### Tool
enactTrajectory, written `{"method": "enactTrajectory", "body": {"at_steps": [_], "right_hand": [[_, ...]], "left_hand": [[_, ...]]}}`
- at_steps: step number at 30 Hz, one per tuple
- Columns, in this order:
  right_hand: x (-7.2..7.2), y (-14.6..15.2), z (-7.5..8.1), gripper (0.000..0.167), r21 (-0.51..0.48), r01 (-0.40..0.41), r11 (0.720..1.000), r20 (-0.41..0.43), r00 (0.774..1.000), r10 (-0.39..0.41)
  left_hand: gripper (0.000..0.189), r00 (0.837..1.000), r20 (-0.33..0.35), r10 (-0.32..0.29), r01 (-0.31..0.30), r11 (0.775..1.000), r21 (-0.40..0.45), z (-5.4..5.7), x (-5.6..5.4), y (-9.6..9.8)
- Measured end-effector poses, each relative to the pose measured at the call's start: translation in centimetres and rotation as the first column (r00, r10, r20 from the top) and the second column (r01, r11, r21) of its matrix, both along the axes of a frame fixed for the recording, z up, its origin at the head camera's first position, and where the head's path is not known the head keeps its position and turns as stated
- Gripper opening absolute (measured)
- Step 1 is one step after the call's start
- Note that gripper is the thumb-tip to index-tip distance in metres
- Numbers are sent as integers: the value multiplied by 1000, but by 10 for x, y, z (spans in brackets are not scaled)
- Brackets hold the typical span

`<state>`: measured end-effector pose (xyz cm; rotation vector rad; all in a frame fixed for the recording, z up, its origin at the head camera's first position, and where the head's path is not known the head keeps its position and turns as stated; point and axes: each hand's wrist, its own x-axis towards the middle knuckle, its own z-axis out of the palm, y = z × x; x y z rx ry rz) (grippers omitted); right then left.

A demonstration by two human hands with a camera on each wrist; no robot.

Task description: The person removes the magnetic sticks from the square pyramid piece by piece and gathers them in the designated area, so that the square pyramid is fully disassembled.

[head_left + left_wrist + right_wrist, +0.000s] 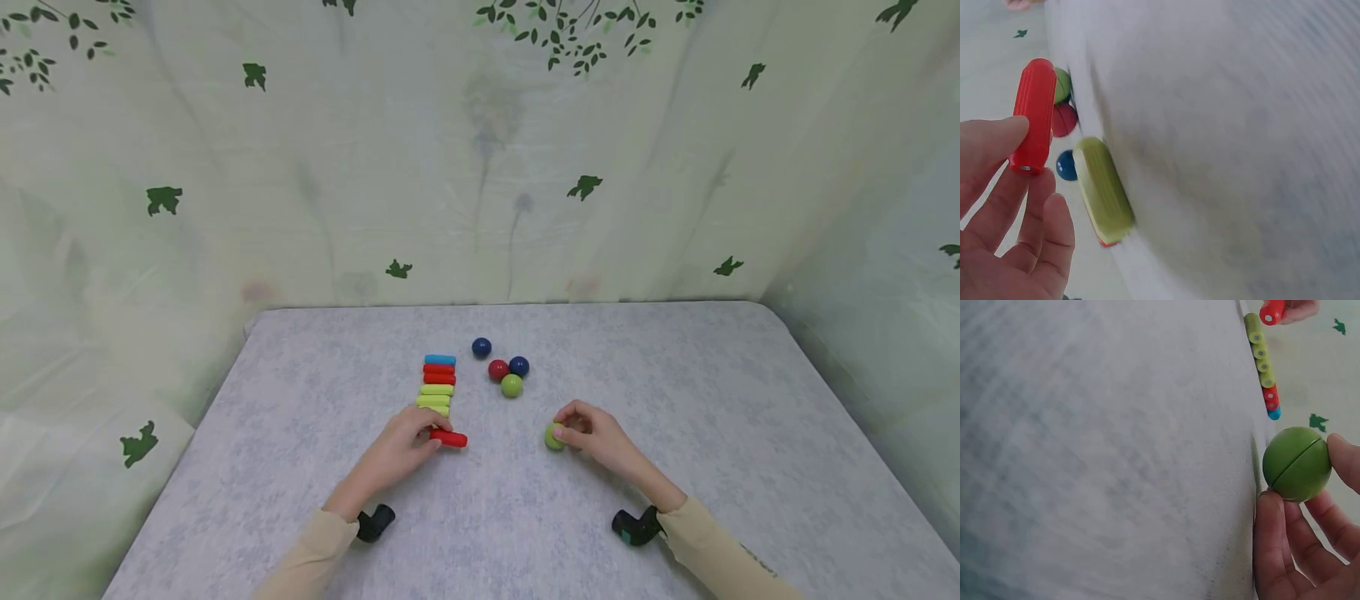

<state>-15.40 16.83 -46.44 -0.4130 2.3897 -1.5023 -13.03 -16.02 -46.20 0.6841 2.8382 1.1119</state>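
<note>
Between thumb and fingers my left hand (406,446) pinches a red ribbed cylinder (448,437), held up close to the near end of a column of cylinders. That column runs away from me: yellow-green cylinders (435,400) nearest, then red cylinders (439,374), then a blue cylinder (440,359) at the far end. My right hand (596,435) grips a green ball (554,437) by thumb and fingertips; in the right wrist view a seam line crosses the green ball (1297,464). The left hand partly covers the nearest yellow-green cylinders in the head view.
Past the hands, a loose group of balls lies on the grey table (675,375): a dark blue ball (482,347), another blue ball (519,367), a red ball (498,371) and a green ball (512,386). A leaf-patterned curtain (420,167) stands behind the table.
</note>
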Motion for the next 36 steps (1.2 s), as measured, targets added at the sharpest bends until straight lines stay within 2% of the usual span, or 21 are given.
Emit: {"method": "enactTrajectory", "body": {"at_steps": [3,7,15,26,32,36], "right_hand": [[-10,3,-18,25,-1,8,1000,1,1000,-8],[-15,2,-19,26,3,13,1000,-8,1000,-13],[-27,-4,-18,24,1,78,997,-4,997,-78],[-48,-20,-9,22,25,193,981,-26,981,-193],[-63,-28,-8,23,56,217,975,-42,976,-215],[-70,-34,-8,21,68,224,972,-80,973,-218]], "left_hand": [[23,1000,-8,23,-23,1000,-8,-1,0,-7],[24,998,-10,61,-61,998,-28,-4,1,-12],[23,992,11,127,-125,988,-94,-6,-1,-19],[22,988,-23,156,-157,974,-165,-7,-3,-19],[19,986,-25,168,-169,976,-134,-4,-5,-17],[15,987,-79,140,-148,983,-111,-2,-8,-15]]}}
